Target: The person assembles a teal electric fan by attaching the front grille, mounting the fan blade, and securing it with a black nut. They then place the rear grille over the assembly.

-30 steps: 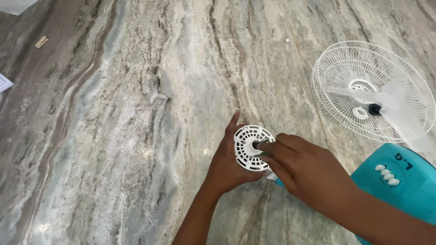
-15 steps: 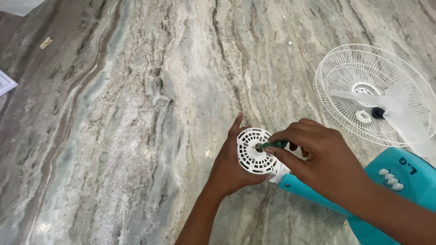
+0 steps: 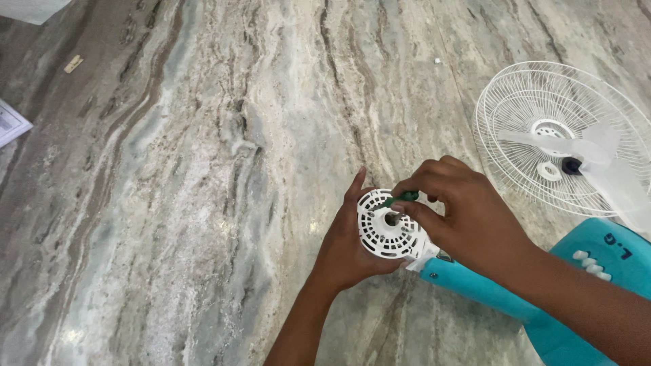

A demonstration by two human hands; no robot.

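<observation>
Your left hand (image 3: 346, 247) cups the white slotted motor cover (image 3: 386, 225) from behind and below, fingers wrapped around its rim, so the round vented face stays turned up toward you and cannot spin. That cover sits at the end of the teal fan neck (image 3: 475, 285), which runs off toward 4 o'clock to the teal control housing (image 3: 600, 261) with its row of white push buttons (image 3: 590, 263).

Your right hand (image 3: 468, 217) comes in from 3 o'clock, pinched narrow on a small green-handled tool (image 3: 400, 198), probably a screwdriver; its tip points down toward the cover's centre hole (image 3: 392, 219), though whether it touches there cannot be told.

At 2 o'clock from the cover, well apart, the white wire fan guard (image 3: 563, 135) lies flat on the veined marble floor (image 3: 203, 169). It works as a shallow basket: inside it rest the translucent fan blades (image 3: 597, 163) with a dark hub (image 3: 573, 165) and a small white ring (image 3: 548, 171). A sheet of paper (image 3: 10, 123) lies at 9 o'clock.
</observation>
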